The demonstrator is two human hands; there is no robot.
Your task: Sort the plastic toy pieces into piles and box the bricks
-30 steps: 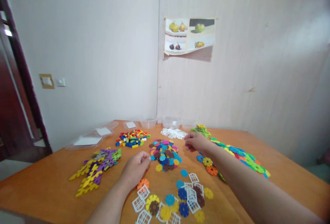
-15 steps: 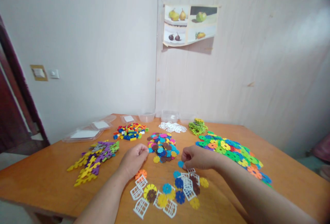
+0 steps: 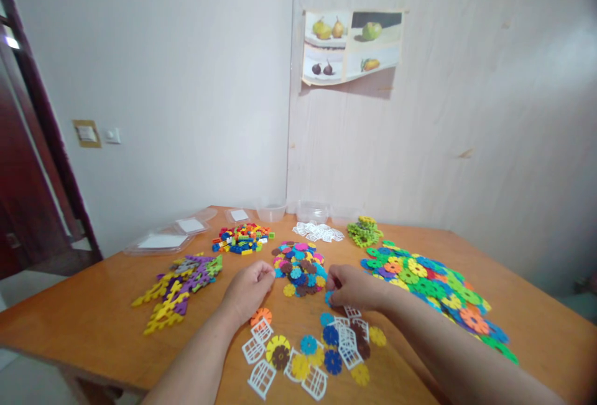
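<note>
My left hand (image 3: 249, 293) is closed in a pinch at the left side of a heap of small notched plastic discs (image 3: 298, 271). Whatever its fingertips hold, if anything, is hidden. My right hand (image 3: 352, 287) has its fingers curled at the heap's right side, with a blue notched disc (image 3: 328, 298) at its fingertips. Nearer to me lies an arc of linked pieces: an orange disc (image 3: 261, 316), white window-frame pieces (image 3: 262, 379), a yellow disc (image 3: 300, 367), a dark blue disc (image 3: 333, 361) and a brown disc (image 3: 362, 349).
Purple and yellow interlocking pieces (image 3: 181, 293) lie on the left. Small building bricks (image 3: 242, 238), white window pieces (image 3: 318, 232) and green pieces (image 3: 364, 232) sit farther back. Large coloured discs (image 3: 429, 287) spread to the right. Clear plastic tubs (image 3: 313, 211) and lids (image 3: 163, 241) line the back.
The whole view has shifted slightly, moving things to the right in the picture. My right hand has edged left, closer to the disc heap. My left hand keeps its pinch.
</note>
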